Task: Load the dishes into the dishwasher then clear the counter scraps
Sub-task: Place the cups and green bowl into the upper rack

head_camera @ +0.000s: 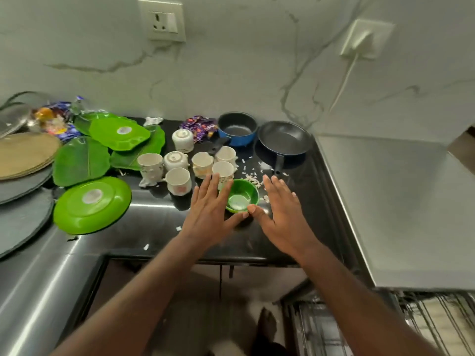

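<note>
Left hand (213, 206) and right hand (280, 209), spread flat and empty, flank the green bowl (243, 196) near the worktop's (144, 222) front edge, so it seems best to grip its rim evenly, clear of the cups (201, 164).

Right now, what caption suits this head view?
Open left hand and right hand flank a green bowl on a counter of cups and plates.

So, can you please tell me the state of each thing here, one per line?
Small green plastic bowl: upright, between both hands.
Left hand: open, fingers straight.
Right hand: open, fingers straight.
Round green plastic plate: upside down.
Blue saucepan: upright, empty.
Black frying pan: upright, empty.
White wall plug: plugged in.
</note>
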